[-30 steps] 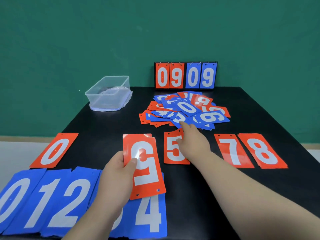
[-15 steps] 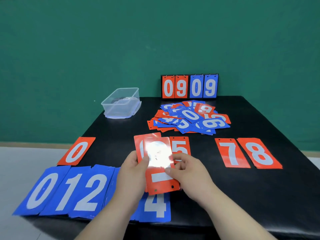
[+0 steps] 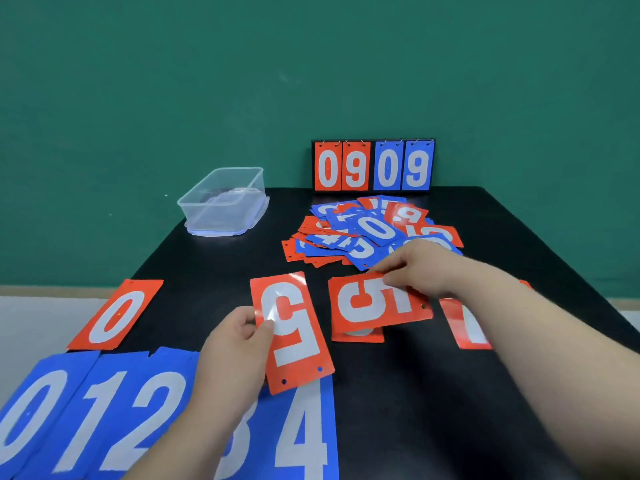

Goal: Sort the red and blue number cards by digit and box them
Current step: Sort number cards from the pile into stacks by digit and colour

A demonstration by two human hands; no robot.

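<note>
While the left hand (image 3: 232, 348) pinches a glossy card (image 3: 295, 341), the right hand (image 3: 424, 268) pinches a sideways card (image 3: 372, 304).

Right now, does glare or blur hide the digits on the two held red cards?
Head view: glare whitens the glossy red number card in the left hand; the right hand and its sideways red card are slightly blurred; digits readable.

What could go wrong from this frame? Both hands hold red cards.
1. The right hand pinches a sideways red 5 above the red card on the table. It may land askew on that card.
2. The right forearm covers part of the red 7 and might drag it out of line.
3. The left hand holds an upside-down red 5, which could be misread.
</note>
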